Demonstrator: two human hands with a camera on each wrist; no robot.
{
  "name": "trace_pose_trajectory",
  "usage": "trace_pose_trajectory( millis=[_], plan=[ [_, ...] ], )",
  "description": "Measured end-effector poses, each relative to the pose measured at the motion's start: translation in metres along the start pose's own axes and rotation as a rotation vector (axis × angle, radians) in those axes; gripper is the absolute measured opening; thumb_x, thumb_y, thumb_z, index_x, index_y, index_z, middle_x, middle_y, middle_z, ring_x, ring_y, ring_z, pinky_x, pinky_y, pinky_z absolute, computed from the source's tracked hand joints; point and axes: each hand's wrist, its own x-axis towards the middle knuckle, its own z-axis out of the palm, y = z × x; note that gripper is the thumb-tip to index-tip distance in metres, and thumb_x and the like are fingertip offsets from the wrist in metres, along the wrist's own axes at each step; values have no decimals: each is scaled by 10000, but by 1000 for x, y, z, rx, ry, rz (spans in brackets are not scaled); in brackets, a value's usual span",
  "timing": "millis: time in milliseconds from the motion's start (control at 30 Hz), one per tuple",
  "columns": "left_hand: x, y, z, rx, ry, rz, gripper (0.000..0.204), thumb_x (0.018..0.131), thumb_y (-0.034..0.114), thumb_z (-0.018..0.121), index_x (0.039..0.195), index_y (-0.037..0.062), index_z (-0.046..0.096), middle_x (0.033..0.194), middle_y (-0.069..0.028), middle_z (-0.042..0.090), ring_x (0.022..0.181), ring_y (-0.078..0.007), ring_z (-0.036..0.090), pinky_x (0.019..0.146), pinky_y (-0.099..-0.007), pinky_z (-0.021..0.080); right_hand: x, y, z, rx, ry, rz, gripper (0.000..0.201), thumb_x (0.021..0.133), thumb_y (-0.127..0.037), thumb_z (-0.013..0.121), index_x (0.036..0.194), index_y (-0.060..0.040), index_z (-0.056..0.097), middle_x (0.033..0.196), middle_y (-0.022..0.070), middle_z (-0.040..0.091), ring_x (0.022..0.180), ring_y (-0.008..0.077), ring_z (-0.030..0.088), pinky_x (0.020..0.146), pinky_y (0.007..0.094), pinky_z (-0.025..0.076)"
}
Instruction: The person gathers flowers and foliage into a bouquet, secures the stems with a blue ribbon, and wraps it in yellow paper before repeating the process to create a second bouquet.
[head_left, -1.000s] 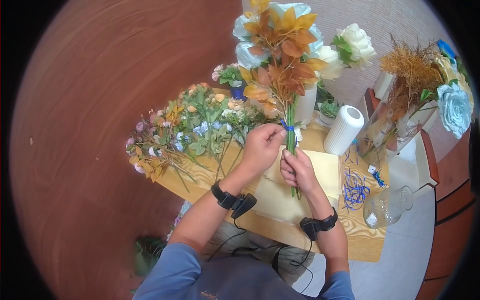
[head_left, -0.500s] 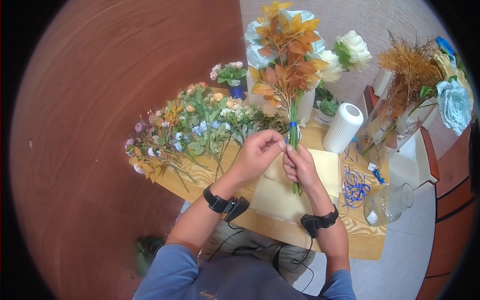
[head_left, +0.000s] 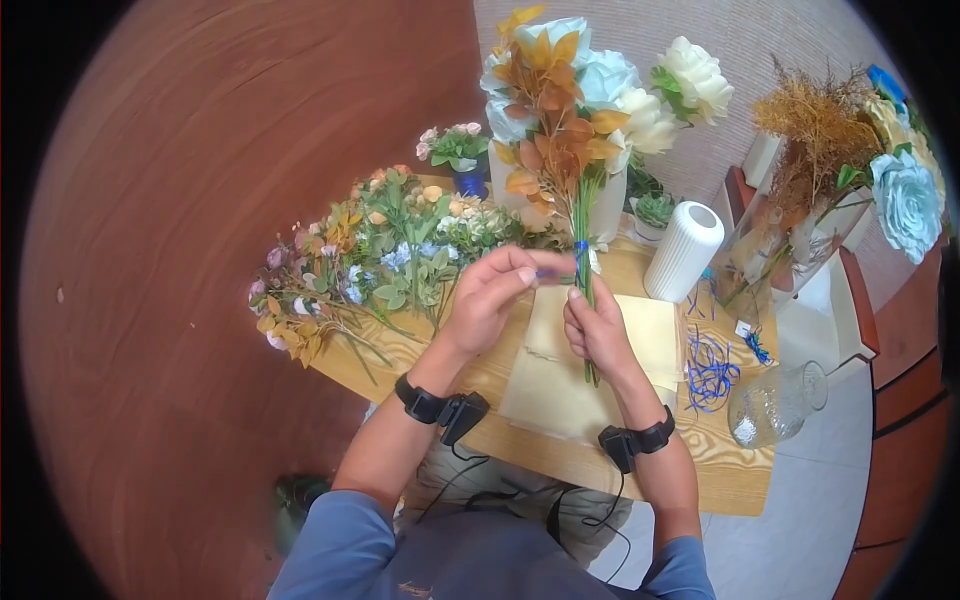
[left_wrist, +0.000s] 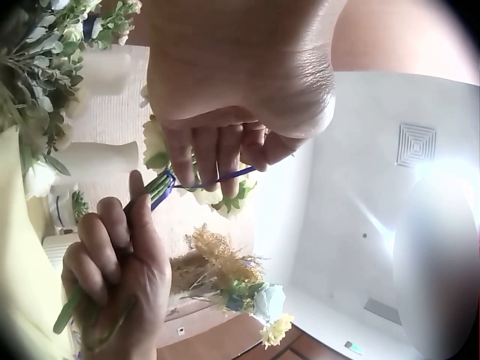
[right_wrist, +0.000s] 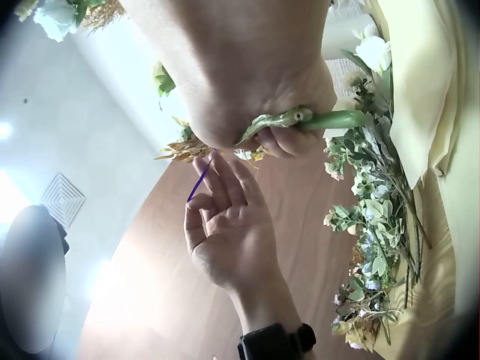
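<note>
My right hand (head_left: 602, 330) grips the green stems (head_left: 586, 290) of an upright bunch of artificial flowers. In it are orange-brown leaves (head_left: 545, 120), pale blue blooms (head_left: 605, 78) and white blooms (head_left: 645, 120). A narrow blue ribbon (head_left: 581, 246) circles the stems just above this hand. Left of the stems, my left hand (head_left: 485, 298) pinches the ribbon's loose end between thumb and finger. In the left wrist view that ribbon end (left_wrist: 238, 174) runs taut from the stems to the thumb. The stem ends (right_wrist: 337, 120) stick out below my right fist in the right wrist view.
Loose flower stems (head_left: 400, 255) cover the table's left side. Yellowish wrapping sheets (head_left: 560, 400) lie under the hands. Rightward stand a white ribbed vase (head_left: 686, 252), a tangle of blue ribbon (head_left: 712, 375) and a glass vase (head_left: 770, 412); dried flowers (head_left: 815, 125) rise behind.
My left hand has moved left, away from the stems, with the ribbon end stretched out from them. The right hand keeps its hold; the bunch has turned slightly.
</note>
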Motion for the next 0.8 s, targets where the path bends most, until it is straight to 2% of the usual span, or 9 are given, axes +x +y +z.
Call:
trace_pose_trajectory(
  millis=[33, 100, 233, 433, 533, 600, 633, 700, 800],
  plan=[
    [0, -1, -1, -1, -2, 0, 141, 935, 95, 452, 926, 1, 556, 1097, -211, 623, 1150, -296, 556, 909, -372, 490, -1, -1, 2, -1, 1, -1, 417, 1000, -220, 452, 1398, -161, 340, 645, -50, 376, 439, 22, 284, 373, 185, 207],
    [0, -4, -5, 16, 45, -75, 156, 945, 103, 430, 932, -2, 545, 1022, -203, 638, 1075, -301, 596, 879, -374, 504, -3, -5, 8, -48, 49, -52, 556, 996, -197, 456, 1489, -219, 198, 640, -55, 386, 442, 24, 293, 379, 181, 226],
    [0, -11, -14, -10, 82, -106, 155, 949, 98, 425, 914, 1, 542, 946, -187, 644, 1018, -298, 617, 855, -373, 514, -4, -6, 7, -46, 80, -33, 589, 992, -185, 466, 1501, -226, 173, 636, -59, 392, 444, 25, 302, 384, 179, 241],
    [7, -14, -23, -97, 226, -227, 138, 945, 136, 480, 902, 22, 544, 731, -107, 613, 734, -212, 640, 698, -313, 535, -3, 0, 5, -102, 64, -67, 577, 982, -166, 487, 1492, -186, 217, 629, -68, 391, 442, 24, 315, 383, 190, 261],
    [12, -16, -16, 6, 318, -328, 151, 939, 177, 535, 920, 29, 561, 654, -62, 588, 589, -157, 601, 587, -266, 516, -4, 4, 4, -137, 68, -71, 567, 977, -148, 495, 1486, -158, 246, 703, -54, 459, 462, 17, 338, 397, 186, 283],
    [15, -16, -13, 125, 277, -404, 153, 930, 178, 574, 948, 26, 579, 628, -38, 579, 535, -127, 577, 528, -240, 493, -3, 7, 4, -198, 52, -132, 568, 970, -137, 503, 1483, -127, 259, 922, 5, 559, 535, 15, 405, 455, 178, 343],
    [16, -18, -12, 124, 280, -403, 153, 930, 178, 574, 948, 26, 579, 628, -38, 579, 535, -127, 577, 528, -240, 493, -2, 8, 5, -200, 49, -129, 568, 970, -137, 503, 1483, -127, 259, 922, 5, 559, 535, 15, 405, 455, 178, 343],
    [17, -20, -11, 233, 221, -424, 145, 909, 154, 608, 946, 15, 587, 602, -37, 578, 505, -120, 563, 469, -222, 430, 0, 11, 4, -309, 41, -197, 572, 966, -139, 510, 1480, -97, 263, 1162, 47, 538, 620, 19, 440, 527, 179, 387],
    [15, -24, -15, 234, 238, -416, 123, 917, 129, 601, 959, 15, 585, 615, -23, 572, 499, -104, 549, 490, -216, 448, 4, 17, 0, -487, 64, -315, 576, 964, -132, 509, 1481, -85, 260, 1234, 47, 514, 660, 23, 443, 563, 189, 403]
  ],
)
